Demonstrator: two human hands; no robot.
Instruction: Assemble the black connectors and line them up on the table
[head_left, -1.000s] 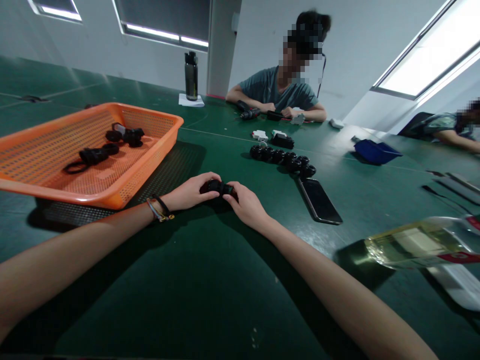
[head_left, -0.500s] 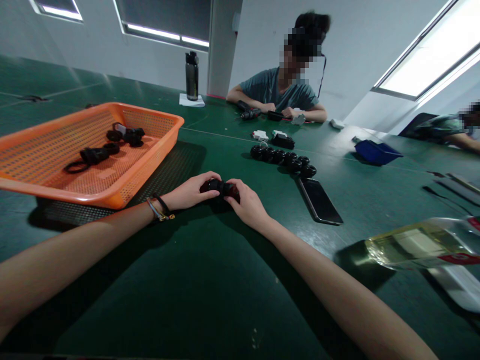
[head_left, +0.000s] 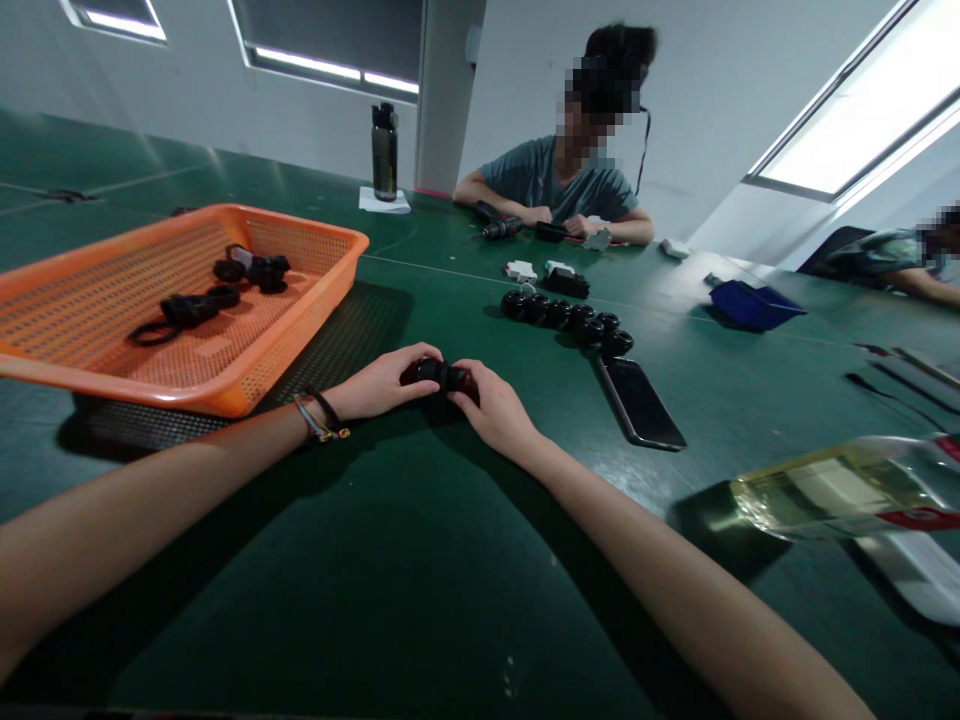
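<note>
A small black cylindrical part (head_left: pixel 444 376) is held between my two hands, just above the green table. My left hand (head_left: pixel 394 381) grips its left end, thumb in front and fingers behind. Around the right end, the thumb and fingers of my right hand (head_left: pixel 491 400) are closed. My fingers cover much of the part, so its exact kind is hidden. To the left stands an orange plastic basket (head_left: pixel 300 372) with several black ring-like and tubular parts (head_left: pixel 187 311) inside. A row of shiny black round parts (head_left: pixel 559 315) lies beyond my right hand.
A phone (head_left: pixel 641 402) lies right of my hands, and a bottle of yellowish liquid (head_left: pixel 825 490) lies nearer on the right. Further back are a dark water bottle (head_left: pixel 385 155), a blue dustpan-like tray (head_left: pixel 754 303), a power drill (head_left: pixel 501 226) and a seated person (head_left: pixel 562 180).
Both hands stay in the same place with the black part between them. The person across the table has shifted their head very slightly left.
</note>
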